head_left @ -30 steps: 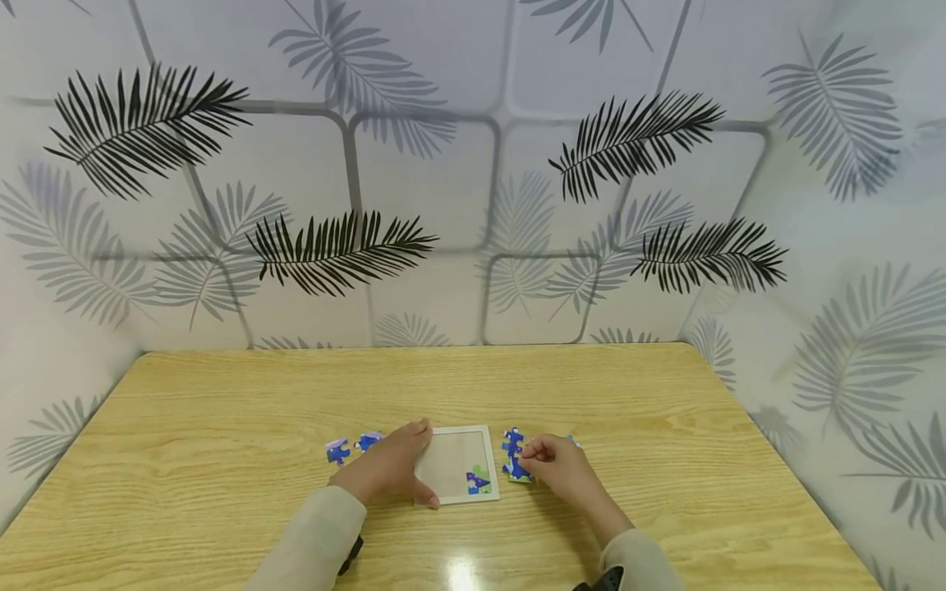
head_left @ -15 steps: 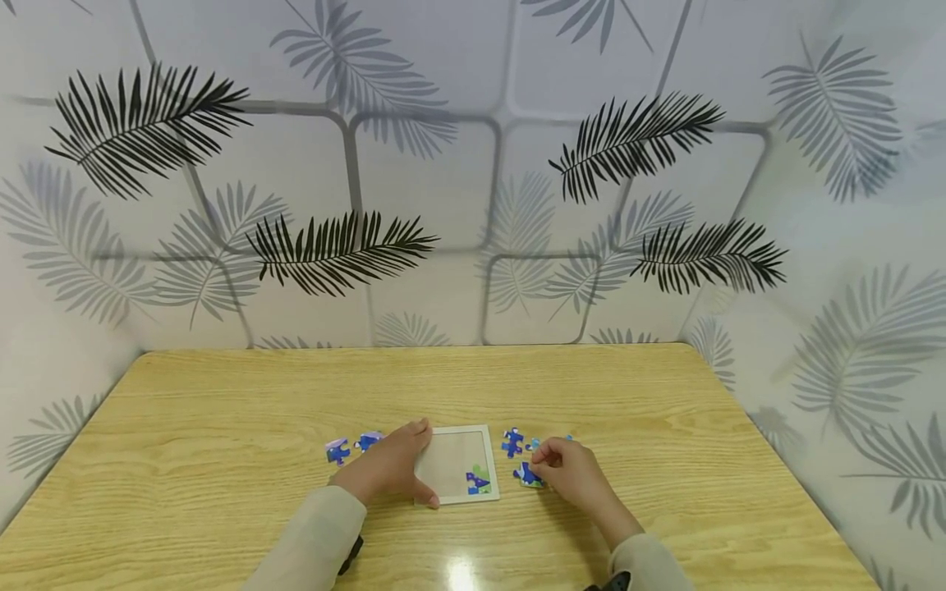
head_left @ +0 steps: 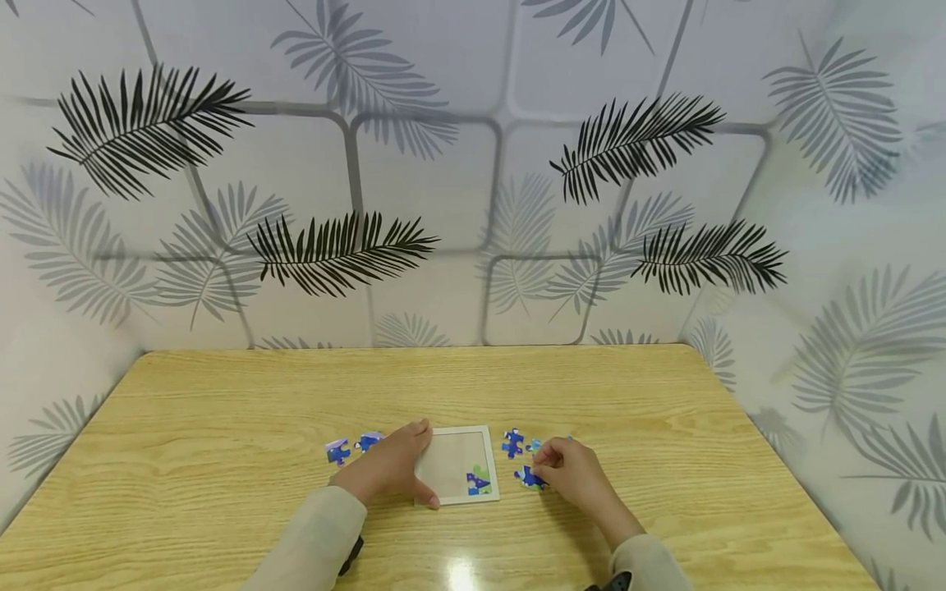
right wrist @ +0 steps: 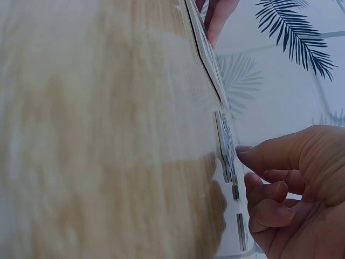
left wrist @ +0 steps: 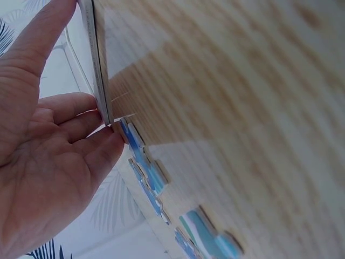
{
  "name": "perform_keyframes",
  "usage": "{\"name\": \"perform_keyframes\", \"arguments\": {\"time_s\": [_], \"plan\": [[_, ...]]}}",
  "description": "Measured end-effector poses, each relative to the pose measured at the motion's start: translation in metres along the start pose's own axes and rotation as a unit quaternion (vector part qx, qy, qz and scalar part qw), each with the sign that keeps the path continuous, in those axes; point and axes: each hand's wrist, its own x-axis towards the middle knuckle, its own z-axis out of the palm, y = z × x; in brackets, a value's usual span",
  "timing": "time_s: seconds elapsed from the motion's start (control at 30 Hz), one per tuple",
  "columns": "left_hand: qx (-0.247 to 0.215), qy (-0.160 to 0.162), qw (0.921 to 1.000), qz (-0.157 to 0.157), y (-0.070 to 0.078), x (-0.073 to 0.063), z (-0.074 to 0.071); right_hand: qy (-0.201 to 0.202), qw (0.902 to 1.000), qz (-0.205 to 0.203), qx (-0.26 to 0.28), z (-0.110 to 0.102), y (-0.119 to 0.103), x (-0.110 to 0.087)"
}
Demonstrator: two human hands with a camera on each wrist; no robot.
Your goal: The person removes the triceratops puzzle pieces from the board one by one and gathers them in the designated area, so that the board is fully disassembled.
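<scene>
A square jigsaw tray with a pale rim lies on the table, a few blue and green pieces joined in its near right corner. Across its left side spans my left hand, thumb at the near edge and fingers at the far edge, holding it. The left wrist view shows that hand against the tray's edge. Right of the tray, my right hand pinches a blue jigsaw piece with thumb and index finger, low over the table. In the right wrist view the thumb tip meets that piece.
Beyond the right hand's piece lie a blue jigsaw piece and a light blue one, partly behind the hand. Left of the tray are two purple-blue pieces. The wooden table meets a leaf-patterned wall.
My right hand has drawn the blue piece a little to the right, away from the tray and from the piece beyond it. The left hand and tray stay put.
</scene>
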Motion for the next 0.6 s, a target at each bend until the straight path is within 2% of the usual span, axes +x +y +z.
{"name": "perform_keyframes", "arguments": {"time_s": [0.2,0.6], "plan": [[0.001,0.002,0.9999,0.013,-0.0013,0.0009,-0.0004,-0.004,0.9999,0.009,0.011,-0.0009,-0.0013,-0.0013],[0.0,0.004,0.9999,0.011,-0.0015,0.0008,0.0001,-0.015,0.9991,0.005,0.039,0.0041,-0.0031,-0.0004]]}}
